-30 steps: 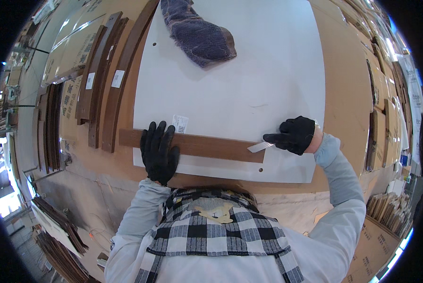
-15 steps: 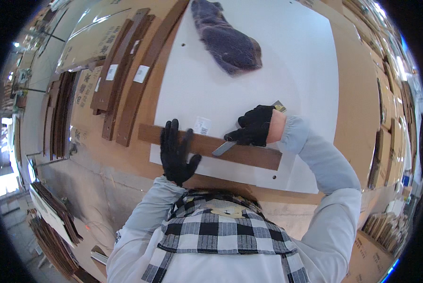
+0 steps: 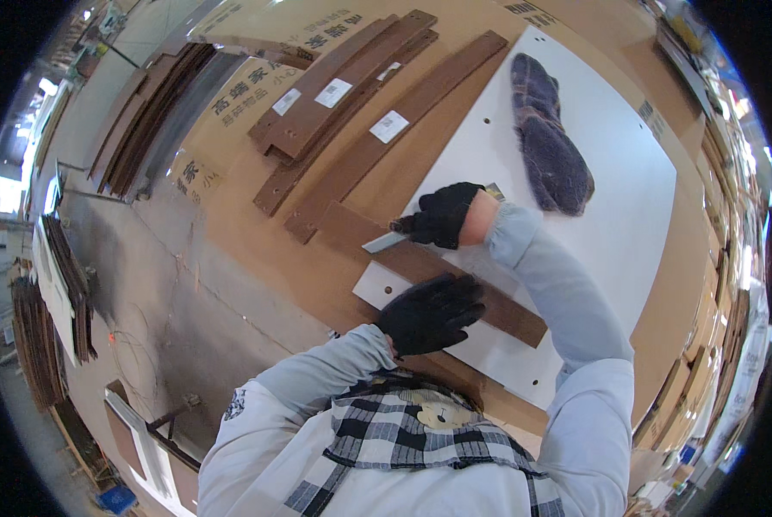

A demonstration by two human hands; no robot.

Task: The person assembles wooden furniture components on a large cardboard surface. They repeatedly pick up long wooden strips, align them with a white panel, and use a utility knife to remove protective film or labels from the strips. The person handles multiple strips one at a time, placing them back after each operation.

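A narrow brown wooden plank (image 3: 511,312) lies at a slant across a white board (image 3: 623,228). My right hand (image 3: 442,217), in a black glove, is closed around a knife-like tool (image 3: 382,242) with a flat grey blade. The blade tip rests at or just over the plank near its left end; contact cannot be made out. Nearer to me, my black-gloved left hand (image 3: 432,314) is flat with its fingers stretched out, reaching over the plank's near edge and the white board. A dark fuzzy cloth-like piece (image 3: 551,138) lies farther off on the board.
Left of the white board, several brown planks with white labels (image 3: 330,93) lie on brown cardboard (image 3: 257,233). More dark boards (image 3: 149,121) are stacked at the far left. Flat cartons (image 3: 687,379) line the right side. Concrete floor (image 3: 205,302) shows at the left.
The view has turned, so the board and planks appear rotated. My right hand has moved the blade to the plank's left end. My left hand has shifted toward the plank's middle, on its near side.
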